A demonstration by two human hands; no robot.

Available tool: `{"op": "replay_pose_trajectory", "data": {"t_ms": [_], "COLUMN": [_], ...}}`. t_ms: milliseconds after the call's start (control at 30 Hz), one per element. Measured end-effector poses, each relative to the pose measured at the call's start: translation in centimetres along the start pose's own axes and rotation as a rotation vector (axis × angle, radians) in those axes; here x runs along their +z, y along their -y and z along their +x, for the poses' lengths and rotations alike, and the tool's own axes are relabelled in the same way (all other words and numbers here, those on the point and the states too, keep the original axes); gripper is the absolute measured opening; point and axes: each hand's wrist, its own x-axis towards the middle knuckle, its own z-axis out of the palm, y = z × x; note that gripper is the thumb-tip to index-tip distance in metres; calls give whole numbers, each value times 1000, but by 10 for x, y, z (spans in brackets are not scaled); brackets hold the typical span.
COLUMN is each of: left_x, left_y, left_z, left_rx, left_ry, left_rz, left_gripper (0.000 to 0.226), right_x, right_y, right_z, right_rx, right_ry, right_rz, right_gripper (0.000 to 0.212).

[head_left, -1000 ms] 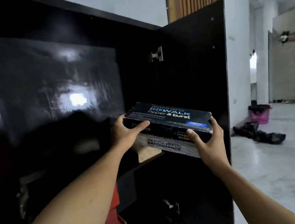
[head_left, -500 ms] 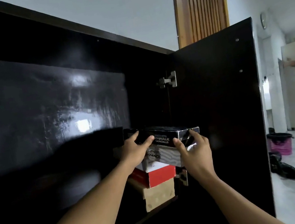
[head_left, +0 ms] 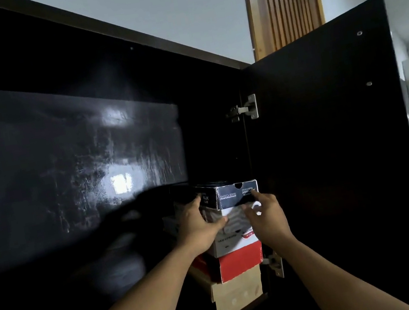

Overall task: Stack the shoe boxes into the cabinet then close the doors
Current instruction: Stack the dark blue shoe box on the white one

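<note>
Fingers (head_left: 194, 208) of your left hand (head_left: 201, 227) lie straight against the left side of the black shoe box (head_left: 232, 195). Your right hand (head_left: 267, 216) touches its lower front corner, and neither hand clasps it. That box tops a stack at the right end of the dark cabinet (head_left: 76, 163), close beside the open door (head_left: 335, 159). Under it sit a white box (head_left: 237, 244), a red box (head_left: 240, 264) and a brown cardboard box (head_left: 237, 299). One metal hinge (head_left: 245, 108) juts out above the stack.
</note>
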Motion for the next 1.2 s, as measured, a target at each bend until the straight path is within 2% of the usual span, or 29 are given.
{"op": "replay_pose_trajectory", "data": {"t_ms": [167,367,667,967,1200], "left_x": [8,18,13,-7,-4], "left_y": [15,22,20,-14,-68], "left_z": [22,40,40,-6,-92], "left_rx": [-29,-34,-32,11,28], "left_ry": [-8,-66,-27,10,104], "left_rz": [2,28,36,101,49], "left_gripper": [98,91,90,84,80], "right_x": [18,33,28,-36,-129], "right_y": [-10,-17,-25,10,25], "right_z": [18,27,37,-18,-100], "right_rx": [-33,20,97,108,184], "right_ry": [94,200,216,113,63], "right_rz": [-34,-51,-18,-12,-139], "right_gripper": [49,44,46,28,49]}}
